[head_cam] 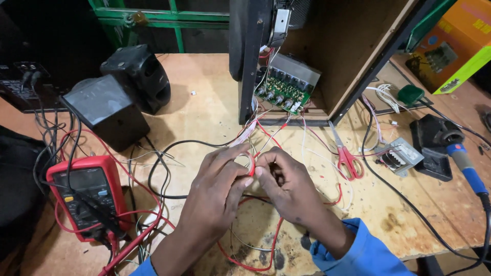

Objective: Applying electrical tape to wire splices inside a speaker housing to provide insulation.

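Note:
My left hand (217,186) and my right hand (286,186) meet at the middle of the wooden bench (204,102). Their fingertips pinch the same thin red wire (251,164), which curls into a small loop between them. White and red wires run from the hands up to a green circuit board (284,89) with a row of black knobs. That board sits inside an open wooden speaker cabinet (353,51) behind the hands. More red wire loops down under my wrists toward the bench's front edge.
A red multimeter (84,197) with red and black leads lies at the left. Two small black speakers (120,92) stand behind it. Red-handled scissors (347,156), a small transformer (399,156) and a blue-handled soldering iron (463,163) on its black stand lie at the right.

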